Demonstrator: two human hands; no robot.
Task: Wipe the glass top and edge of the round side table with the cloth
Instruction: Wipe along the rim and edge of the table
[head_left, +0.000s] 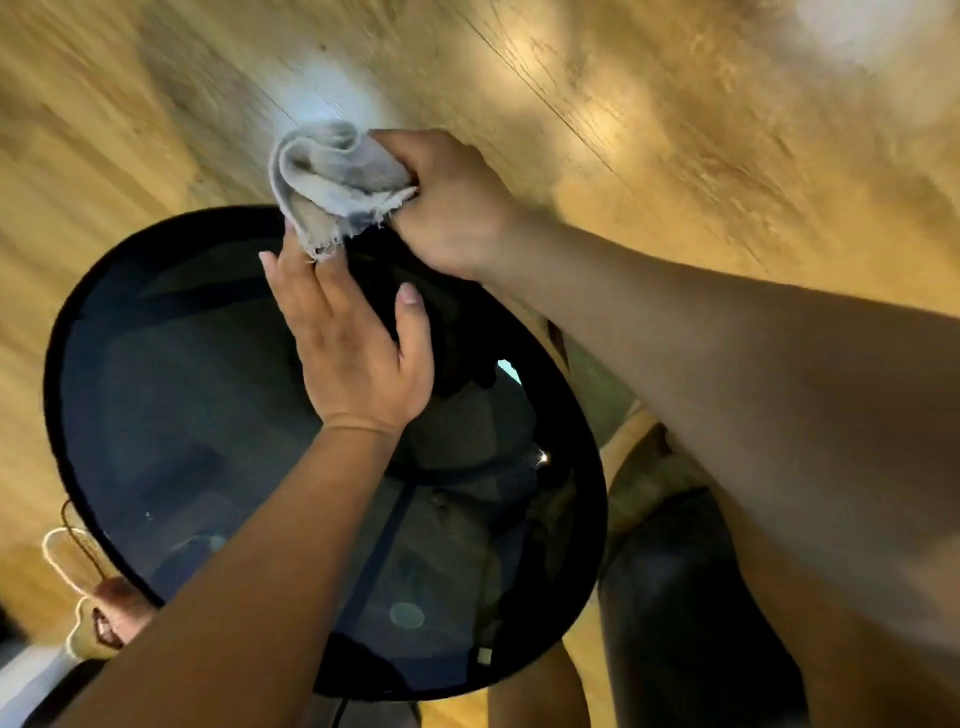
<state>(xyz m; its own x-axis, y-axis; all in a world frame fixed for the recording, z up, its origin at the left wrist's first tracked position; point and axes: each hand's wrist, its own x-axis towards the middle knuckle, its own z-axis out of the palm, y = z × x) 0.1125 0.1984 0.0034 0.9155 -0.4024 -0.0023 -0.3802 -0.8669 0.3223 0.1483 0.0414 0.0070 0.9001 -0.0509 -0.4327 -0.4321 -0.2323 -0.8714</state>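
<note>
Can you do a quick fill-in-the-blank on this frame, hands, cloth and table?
1. The right hand grips a bunched grey ____.
2. The left hand rests flat on the dark ____ top of the round table.
3. The cloth is at the table's ____ edge.
4. The floor looks like ____.

Missing: cloth; glass; far; wood
</note>
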